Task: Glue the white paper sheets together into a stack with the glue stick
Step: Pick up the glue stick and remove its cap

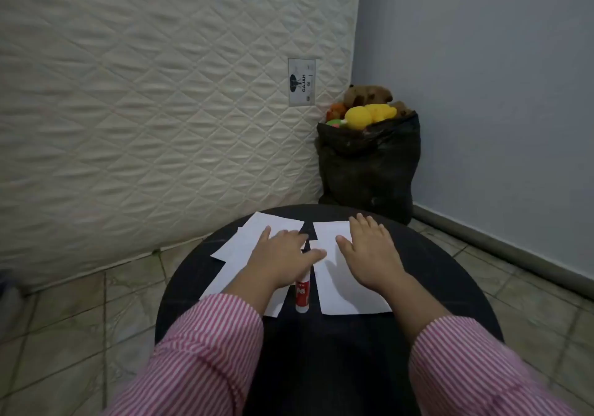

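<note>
**White sheets loose, glue untouched**

White paper sheets (pixel 340 274) flank the glue stick (pixel 302 293) on my round black table (pixel 450 280). My left hand (pixel 279 255) and right hand (pixel 369 255) lie flat, fingers spread, holding nothing. My left palm could nudge the stick rolling. Mattress label (pixel 301 82) reads "GAJAH".

We see a quilted cream mattress (pixel 154 100) standing upright on the left, a plain bluish wall (pixel 482 78) on the right, a dark bag (pixel 369 164) of plush toys (pixel 366 107) in the corner, and a tiled floor (pixel 74 328) around a round black table (pixel 450 261).
</note>
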